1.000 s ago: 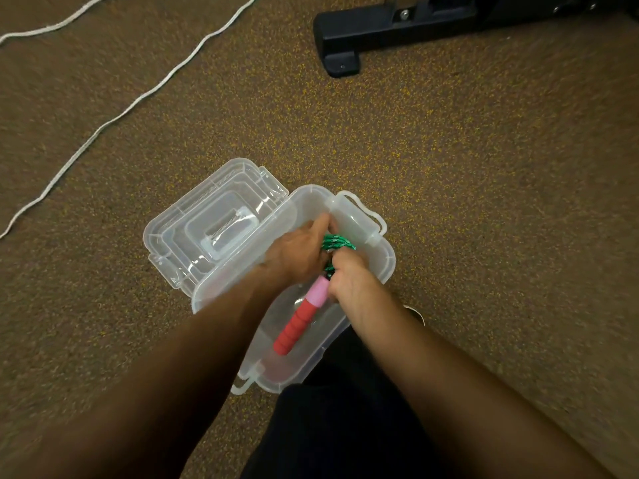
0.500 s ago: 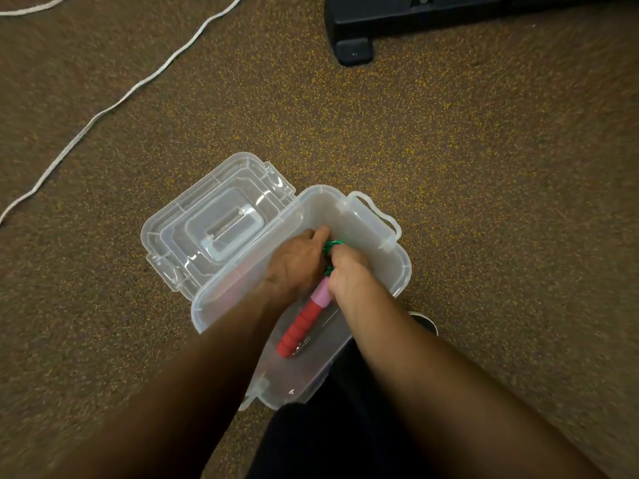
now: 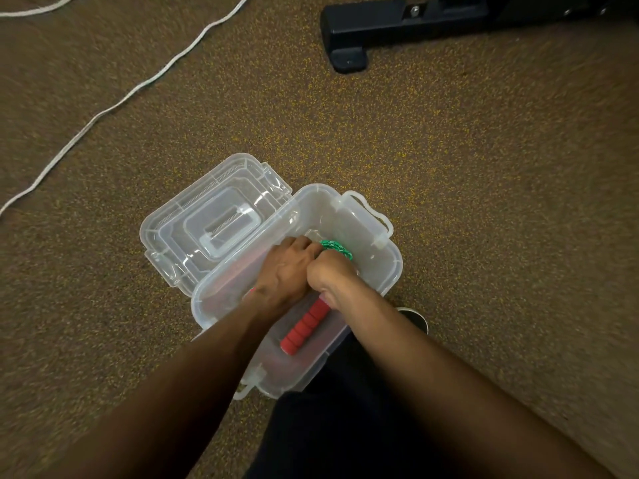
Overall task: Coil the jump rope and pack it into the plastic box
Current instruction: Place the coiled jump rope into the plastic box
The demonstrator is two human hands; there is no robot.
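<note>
The clear plastic box [image 3: 377,267] sat open on the brown carpet floor [image 3: 449,174] in the middle of the frame, its see-through lid [image 3: 211,223] folded back to the upper left so things could go in. Both hands were inside it. The left hand [image 3: 285,271] and right hand [image 3: 330,273] pressed side by side, fingers curled tight around the green coiled jump rope [image 3: 337,248], probably to stop it springing loose. Its red ribbed handle [image 3: 304,328] lay along the box bottom.
</note>
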